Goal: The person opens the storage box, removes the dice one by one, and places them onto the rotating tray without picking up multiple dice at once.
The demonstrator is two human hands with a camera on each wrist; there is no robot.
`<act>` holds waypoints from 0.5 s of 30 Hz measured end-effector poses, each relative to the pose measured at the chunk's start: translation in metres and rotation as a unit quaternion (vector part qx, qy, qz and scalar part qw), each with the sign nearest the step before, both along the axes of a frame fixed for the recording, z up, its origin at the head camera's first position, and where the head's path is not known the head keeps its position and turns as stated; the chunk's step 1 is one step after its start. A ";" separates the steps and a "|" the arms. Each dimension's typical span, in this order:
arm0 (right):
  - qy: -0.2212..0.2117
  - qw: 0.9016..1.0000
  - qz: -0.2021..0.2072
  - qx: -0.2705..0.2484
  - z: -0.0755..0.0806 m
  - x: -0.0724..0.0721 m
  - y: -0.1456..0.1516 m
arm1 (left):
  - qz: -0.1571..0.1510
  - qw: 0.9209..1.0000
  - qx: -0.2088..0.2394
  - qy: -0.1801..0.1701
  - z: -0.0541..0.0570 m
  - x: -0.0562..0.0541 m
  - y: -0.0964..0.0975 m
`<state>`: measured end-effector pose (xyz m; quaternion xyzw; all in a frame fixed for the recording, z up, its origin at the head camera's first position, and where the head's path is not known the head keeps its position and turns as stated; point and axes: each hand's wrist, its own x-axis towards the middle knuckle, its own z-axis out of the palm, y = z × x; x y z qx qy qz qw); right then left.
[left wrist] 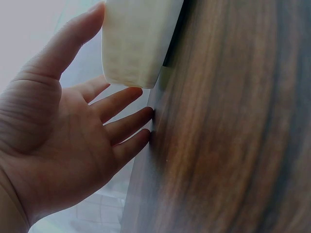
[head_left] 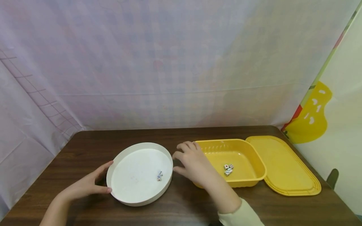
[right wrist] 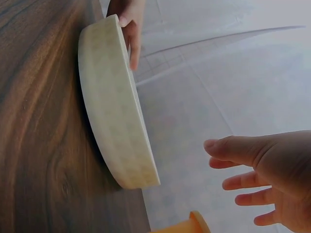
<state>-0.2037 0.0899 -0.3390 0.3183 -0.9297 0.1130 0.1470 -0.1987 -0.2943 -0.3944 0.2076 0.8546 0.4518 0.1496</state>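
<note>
A round white tray (head_left: 135, 197) with a low rim lies on the brown table, a few small dice (head_left: 159, 176) grouped on its right side. My left hand (head_left: 89, 185) is at the tray's left edge, thumb and fingers spread along the outer wall; the left wrist view shows the palm (left wrist: 68, 131) open and the fingertips right at the wall. Off the tray's right side, my right hand (head_left: 192, 160) hangs with relaxed fingers over the left end of a yellow tub (head_left: 249, 183). Nothing is between the right hand's fingers (right wrist: 248, 180) in its wrist view.
Inside the yellow tub lie several more dice (head_left: 228, 169). A flat yellow lid (head_left: 291, 169) rests to the right, partly beside the tub's edge. Behind the table (head_left: 93, 144) hangs a pale cloth (head_left: 169, 78).
</note>
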 end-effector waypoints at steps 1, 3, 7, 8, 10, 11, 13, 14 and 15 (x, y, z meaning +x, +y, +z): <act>-0.001 1.000 -0.002 0.001 0.001 0.000 0.001 | 0.000 1.000 -0.001 0.000 0.000 0.000 0.000; -0.005 1.000 -0.008 0.002 0.003 0.000 0.004 | 0.002 1.000 -0.001 -0.002 0.000 0.000 0.000; -0.014 0.999 -0.035 0.008 0.004 0.000 0.012 | 0.005 1.000 -0.001 -0.006 0.000 0.001 0.001; -0.015 0.999 -0.041 0.011 0.004 -0.001 0.015 | 0.005 1.000 -0.001 -0.006 0.000 0.001 0.001; -0.018 0.998 -0.051 0.010 0.005 -0.001 0.019 | 0.005 1.000 0.000 -0.005 0.000 0.001 0.001; -0.017 0.998 -0.054 0.010 0.005 -0.001 0.021 | 0.005 1.000 0.000 -0.003 0.000 0.001 0.001; -0.017 0.998 -0.058 0.009 0.005 -0.002 0.025 | 0.005 1.000 -0.003 0.000 -0.001 0.001 0.000; -0.015 0.998 -0.059 0.010 0.006 -0.002 0.027 | 0.006 1.000 -0.004 0.000 -0.001 0.001 0.000; -0.015 0.998 -0.059 0.009 0.006 -0.002 0.028 | 0.007 1.000 -0.004 0.001 -0.001 0.001 0.000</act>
